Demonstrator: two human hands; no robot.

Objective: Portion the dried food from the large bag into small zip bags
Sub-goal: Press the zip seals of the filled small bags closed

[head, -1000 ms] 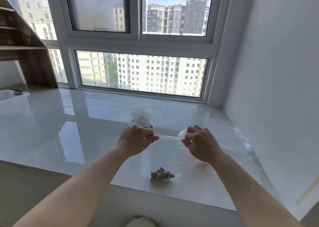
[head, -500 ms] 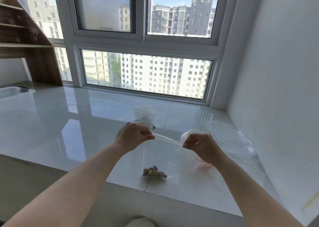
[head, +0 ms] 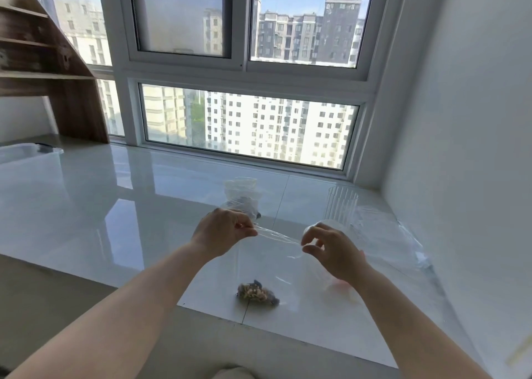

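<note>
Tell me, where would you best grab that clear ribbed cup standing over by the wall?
Probably around the upper part of its wall, coming from the near side. The clear ribbed cup stands upright with its mouth up. Crumpled clear plastic lies to its right, and the right hand is already just in front of it, though it now pinches the small zip bag.

Glossy white tiled platform (head: pixel 86 206) beneath a white-framed window (head: pixel 247 73); apartment blocks (head: pixel 273 128) visible outside. Wooden stepped shelf (head: pixel 57 70) at far left, with a translucent plastic container (head: pixel 26 151) near its base. White wall (head: pixel 475 119) at right.
</note>
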